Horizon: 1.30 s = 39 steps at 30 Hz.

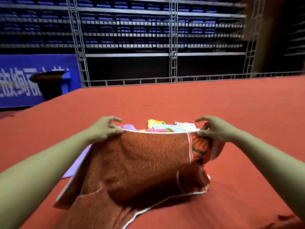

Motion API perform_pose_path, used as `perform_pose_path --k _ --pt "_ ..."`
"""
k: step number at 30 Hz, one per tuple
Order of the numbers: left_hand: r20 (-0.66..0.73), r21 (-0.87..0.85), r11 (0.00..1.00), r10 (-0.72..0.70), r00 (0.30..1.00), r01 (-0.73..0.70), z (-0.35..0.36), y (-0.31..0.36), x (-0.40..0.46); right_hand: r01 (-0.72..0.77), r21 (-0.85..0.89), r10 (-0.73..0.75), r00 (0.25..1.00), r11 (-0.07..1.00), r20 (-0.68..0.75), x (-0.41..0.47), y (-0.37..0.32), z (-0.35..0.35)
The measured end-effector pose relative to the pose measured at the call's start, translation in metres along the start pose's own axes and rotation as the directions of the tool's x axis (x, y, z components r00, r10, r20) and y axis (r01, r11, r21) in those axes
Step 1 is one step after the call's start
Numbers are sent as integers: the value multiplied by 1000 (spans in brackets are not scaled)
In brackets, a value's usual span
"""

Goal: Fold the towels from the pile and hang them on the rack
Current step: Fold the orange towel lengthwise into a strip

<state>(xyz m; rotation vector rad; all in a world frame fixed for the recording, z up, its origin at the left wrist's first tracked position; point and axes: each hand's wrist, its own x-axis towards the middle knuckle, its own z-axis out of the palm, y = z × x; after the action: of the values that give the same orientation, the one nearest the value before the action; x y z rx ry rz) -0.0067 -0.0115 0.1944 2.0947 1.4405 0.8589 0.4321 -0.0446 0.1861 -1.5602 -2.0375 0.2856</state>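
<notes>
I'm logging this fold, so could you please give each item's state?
Orange towel: lifted by its top edge, lower part on the red surface.
Left hand: pinches the towel's edge.
Right hand: pinches the opposite corner.
Towel pile: unfolded, behind.

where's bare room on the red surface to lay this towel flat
Bare: the wide stretch beyond the pile to the far edge, and right of the right hand. Crowded: the near middle, where the towel held by the left hand overlies a purple cloth.
</notes>
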Motion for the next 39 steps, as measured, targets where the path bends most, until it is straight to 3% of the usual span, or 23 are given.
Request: perform_pose_path --k 2,5,9,11,13,14,16,18,21,23,25,27,30,33,35,37,39 --pt "-15 45 998 -35 999 36 46 -40 17 -48 -29 49 999 998 16 13 33 42" --pt "-81 -28 994 -108 991 106 100 -87 35 -105 -8 104 992 994 -73 30 75 93" --pt "-210 1 989 -142 967 145 119 -123 62 -50 4 50 988 999 -146 57 103 128" --pt "-296 183 967 -116 948 175 117 -131 70 -35 20 38 980 999 -196 68 105 137" --pt "-376 478 869 70 924 129 123 -129 68 -23 -43 8 946 999 -323 70 107 147" --pt "-373 514 857 182 910 39 133 -120 60 -32 -60 7 925 998 -379 63 107 153" --pt "-276 397 901 299 914 -175 162 -87 34 -84 -22 69 921 996 -384 35 103 164" --pt "-99 180 941 307 947 -286 196 -51 4 -119 -16 112 967 993 -230 -5 97 174" --pt "203 -82 969 244 948 -231 248 -20 -33 -36 -28 37 998 999 49 -63 100 184" --pt "339 -76 982 190 921 -175 277 -13 -43 5 -82 9 986 997 164 -87 108 186" --pt "364 102 972 162 917 -212 298 -12 -43 28 -143 -6 989 989 147 -97 111 184" --pt "302 207 955 145 942 -213 308 -10 -43 51 -191 -34 995 980 91 -102 107 181" --pt "232 130 974 154 960 -188 313 1 -48 12 -155 8 992 988 129 -117 98 164" --pt "421 -71 984 177 890 -162 315 23 -72 -12 -150 48 968 989 245 -150 97 136" --pt "537 -85 977 211 817 -196 321 36 -91 -17 -102 50 945 995 323 -176 97 123" --pt "579 -65 967 239 780 -248 325 44 -101 -11 -49 27 935 999 353 -194 95 118" --pt "543 -101 964 260 798 -245 325 51 -97 -41 -6 41 954 999 298 -197 95 115"
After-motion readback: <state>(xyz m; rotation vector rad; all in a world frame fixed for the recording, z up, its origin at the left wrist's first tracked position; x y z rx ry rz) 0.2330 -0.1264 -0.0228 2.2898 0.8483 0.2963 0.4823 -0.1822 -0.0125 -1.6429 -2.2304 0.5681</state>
